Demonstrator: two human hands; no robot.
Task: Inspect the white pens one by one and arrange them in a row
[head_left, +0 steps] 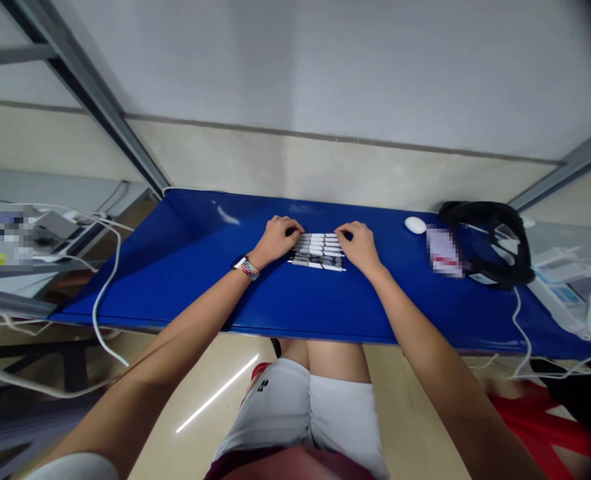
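Several white-and-dark pens (318,251) lie side by side in a row on the blue tabletop (295,303), each pointing left to right. At the left end of the farthest pen (320,235), the thumb and forefinger of my left hand (277,238) are closed in a pinch. My right hand (359,244) pinches the same pen at its right end. My fingertips cover both ends of that pen. A watch with a multicoloured band (248,267) is on my left wrist.
To the right lie a white oval object (415,225), a blurred-out packet (444,251), a black headset-like strap (523,243) and a white power strip (560,300). White cables (106,287) hang at the left. A wall (325,160) stands behind the table.
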